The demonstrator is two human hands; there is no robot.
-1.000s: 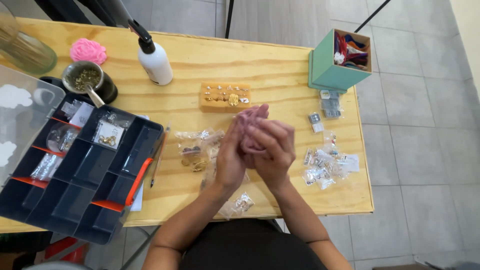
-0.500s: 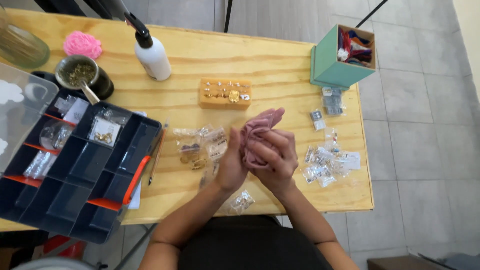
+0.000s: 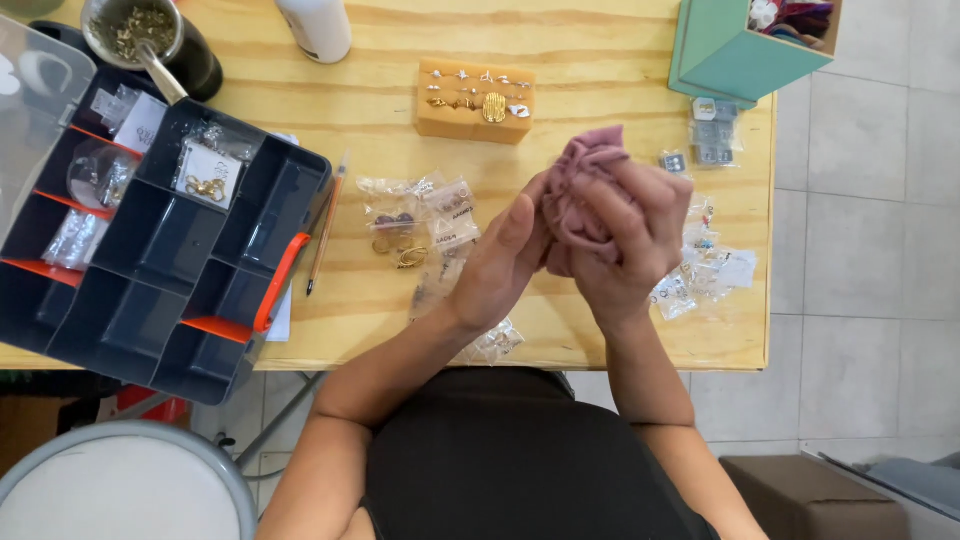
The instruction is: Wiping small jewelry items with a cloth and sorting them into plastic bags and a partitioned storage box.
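Note:
A bunched dusty-pink cloth pouch (image 3: 583, 175) is held above the wooden table (image 3: 600, 80). My right hand (image 3: 630, 250) wraps around it from the right and below. My left hand (image 3: 505, 262) presses against its left side, thumb up along the fabric. Under and beside the hands lie several small clear bags of gold jewellery (image 3: 410, 225). More small bags (image 3: 705, 270) lie to the right of my right hand.
A tan block (image 3: 475, 100) with rings and earrings stands behind the hands. A dark compartment organiser (image 3: 170, 250) with orange latches overhangs the table's left front. A pencil (image 3: 326, 225), a teal box (image 3: 745, 45), a white bottle (image 3: 315, 25) and a cup of herbs (image 3: 140, 35) are also here.
The view has drawn closer and lower. My hands have kept working the pink pouch, which now bunches up higher between them, with the left thumb pressed against it.

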